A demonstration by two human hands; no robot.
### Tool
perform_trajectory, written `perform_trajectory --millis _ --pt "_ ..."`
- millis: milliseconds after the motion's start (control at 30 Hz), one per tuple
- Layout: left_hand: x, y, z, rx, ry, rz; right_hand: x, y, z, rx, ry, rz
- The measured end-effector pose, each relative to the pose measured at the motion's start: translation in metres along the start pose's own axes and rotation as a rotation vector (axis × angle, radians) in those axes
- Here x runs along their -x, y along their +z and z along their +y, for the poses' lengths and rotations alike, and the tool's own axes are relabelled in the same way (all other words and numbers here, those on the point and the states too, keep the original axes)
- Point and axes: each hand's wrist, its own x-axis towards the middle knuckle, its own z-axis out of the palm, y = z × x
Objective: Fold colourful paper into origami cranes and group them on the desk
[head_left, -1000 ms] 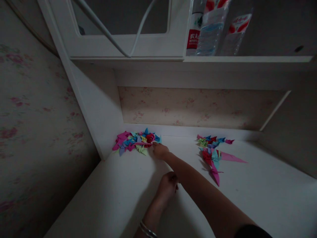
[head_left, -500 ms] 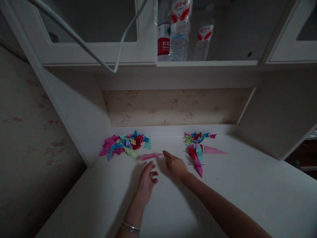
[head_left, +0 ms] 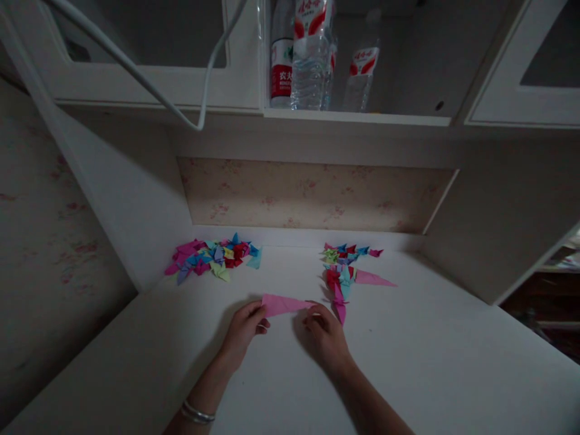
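Observation:
A folded pink paper piece is stretched between my two hands just above the white desk. My left hand, with a bracelet on its wrist, pinches the paper's wide left end. My right hand pinches its narrow right tip. Behind the left hand, at the back left of the desk, lies a heap of small folded paper pieces in many colours. A second, smaller heap of coloured paper pieces lies at the back just right of my right hand, with a long pink piece sticking out of it.
A white shelf above the desk carries three plastic water bottles. A white cable hangs in front of the upper cabinet. White side panels wall in the desk at left and right; floral wallpaper covers the back.
My right hand drew a pink piece out of the left heap and pulled it toward me. My left hand rose and took its other end. The view also shifted to the right.

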Motion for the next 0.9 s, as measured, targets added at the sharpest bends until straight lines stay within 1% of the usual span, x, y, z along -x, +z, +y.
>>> perform_trajectory --millis 67,100,133,200,333,433,567,700,900 --pt "0.002 0.002 0.001 -0.024 -0.007 -0.008 -0.003 -0.001 -0.001 -0.266 0.142 0.0" --pt "0.003 0.003 0.0 -0.031 -0.01 -0.004 -0.003 -0.002 -0.002 -0.377 0.184 -0.013" --pt "0.003 0.004 0.0 -0.033 -0.014 0.004 -0.004 -0.002 -0.003 -0.462 0.212 -0.021" --pt "0.003 0.005 -0.002 -0.018 -0.032 0.017 -0.005 -0.002 -0.003 -0.547 0.252 -0.019" --pt "0.003 0.006 -0.005 0.076 -0.09 0.009 -0.007 0.001 0.001 -0.505 0.287 0.015" --pt "0.003 0.007 -0.005 0.124 -0.136 -0.002 -0.01 0.001 0.004 -0.457 0.298 -0.003" --pt "0.001 0.007 -0.002 0.171 -0.172 -0.057 -0.01 0.0 0.0 -0.436 0.303 0.02" --pt "-0.003 0.005 -0.003 0.227 -0.227 -0.053 -0.011 -0.001 -0.001 -0.445 0.332 0.041" --pt "-0.005 0.004 -0.009 0.233 -0.209 -0.087 -0.012 -0.002 0.006 -0.437 0.32 0.01"
